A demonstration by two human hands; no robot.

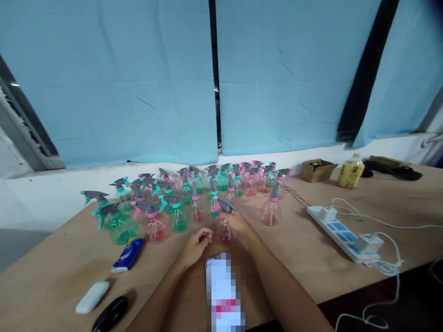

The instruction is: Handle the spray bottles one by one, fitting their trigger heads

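Note:
My right hand (232, 220) is wrapped round the neck of a clear pink spray bottle (225, 234), under its grey and pink trigger head. The bottle stands upright on the table, its head pointing left. Just left of it, my left hand (200, 242) is closed with curled fingers; whether anything is inside I cannot make out. Green spray bottles (178, 220) and pink ones (156, 228) stand in a crowded group behind and to the left. Another pink spray bottle (272, 211) stands apart on the right. A phone (221, 281), its screen blurred, lies between my forearms.
At left lie a blue packet (128, 254), a white case (92, 297) and a black oval object (110, 314). A power strip (341, 237) with plugs and white cables lies right. Behind it are a cardboard box (314, 171) and a yellow-labelled bottle (350, 173).

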